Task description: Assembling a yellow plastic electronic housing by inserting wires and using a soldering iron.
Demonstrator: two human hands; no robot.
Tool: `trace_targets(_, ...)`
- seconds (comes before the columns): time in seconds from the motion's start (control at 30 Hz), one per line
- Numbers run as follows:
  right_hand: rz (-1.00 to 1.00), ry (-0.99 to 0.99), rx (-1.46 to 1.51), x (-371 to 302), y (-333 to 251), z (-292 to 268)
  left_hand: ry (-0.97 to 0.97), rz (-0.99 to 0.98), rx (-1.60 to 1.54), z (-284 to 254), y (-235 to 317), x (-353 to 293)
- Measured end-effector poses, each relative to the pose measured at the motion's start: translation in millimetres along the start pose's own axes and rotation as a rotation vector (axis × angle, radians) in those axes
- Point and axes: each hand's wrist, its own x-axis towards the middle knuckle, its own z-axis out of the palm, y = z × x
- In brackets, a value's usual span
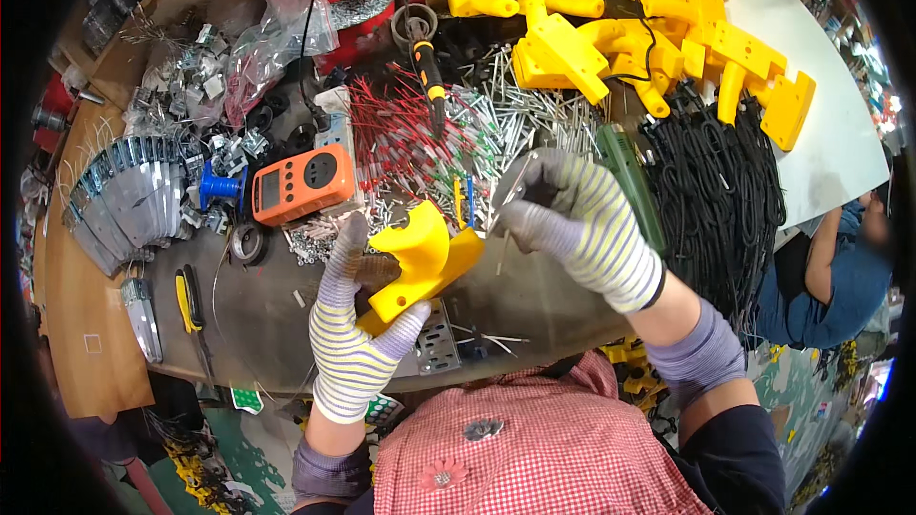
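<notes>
My left hand (351, 329), in a striped glove, is closed around a yellow plastic housing (429, 267) with a curved, open end. Thin blue and yellow wires (465, 200) stand up beside the housing's far edge. To the right, my right hand (582, 224) is gloved too, its thumb and fingers pinched on a thin, pale, stick-like piece (512, 193). That piece is too small to name. The two hands are apart above the dark worktop (544, 310). Under my left hand lies a perforated metal plate (437, 343) with a few thin pale leads near it.
An orange meter (303, 184) stands left of centre, near a blue spool (219, 186) and yellow-handled pliers (189, 300). Behind lie red-wired parts (386, 124), a soldering iron (426, 67) and yellow housings (563, 48). Black cables (711, 172) pile at right; a person (825, 277) sits beyond.
</notes>
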Motion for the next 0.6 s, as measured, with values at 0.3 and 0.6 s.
trace_targets(0.3,-0.612,0.122,-0.747,-9.2,34.0,14.2,0.047,0.135,0.147,18.3,9.0,0.3)
trace_targets(0.6,-0.474,0.183,-0.712,-18.4,27.4,13.1,0.098,0.122,0.22,30.1,6.7,-11.8)
